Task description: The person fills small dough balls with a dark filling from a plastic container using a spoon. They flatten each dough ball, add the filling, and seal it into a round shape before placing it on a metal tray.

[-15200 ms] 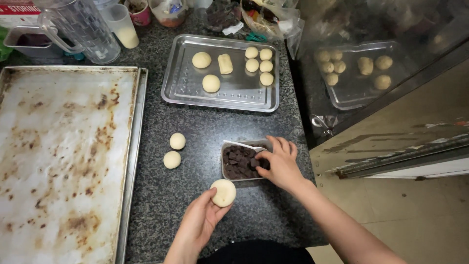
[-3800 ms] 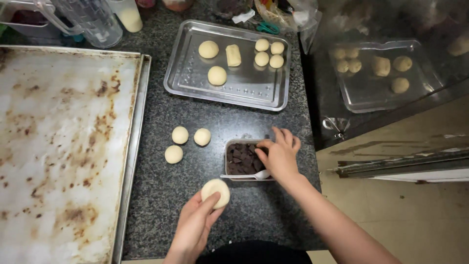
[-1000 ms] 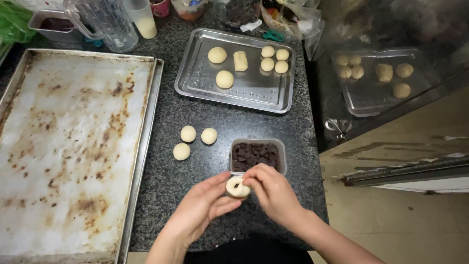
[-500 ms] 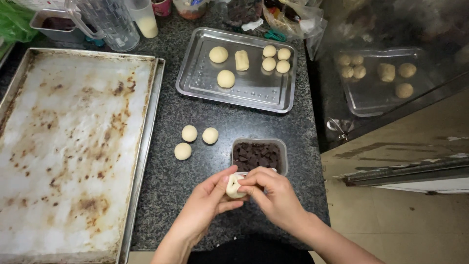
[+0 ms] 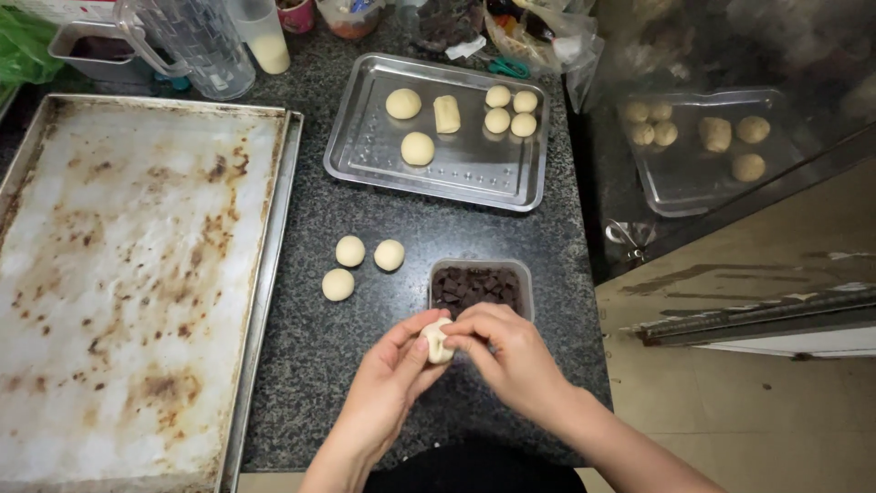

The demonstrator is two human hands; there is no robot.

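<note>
Both hands meet over the near edge of the dark speckled surface [image 5: 301, 365], just in front of the plastic tub of chocolate pieces [image 5: 478, 288]. The dough piece [image 5: 436, 340] sits between them, clear of the surface and held in the air.

The left hand [image 5: 388, 383] cups the dough from below and from the left; its fingers [image 5: 412, 330] are curled upward around it. The right hand [image 5: 511, 351] comes in from the right and slightly above, with its fingertips [image 5: 461, 340] pressed together, pinching the top of the dough. Both hands touch the dough; neither is nearer than the other. The dough is roughly round, with no clear long axis, and only a small pale part shows between the fingers. Whether any filling is inside cannot be told.

Three dough balls [image 5: 349, 251] lie on the bare surface to the left of the tub, well apart from the hands. A steel tray [image 5: 365, 155] at the far edge carries six more pieces. A large stained baking sheet [image 5: 128, 274] covers the left side.
</note>
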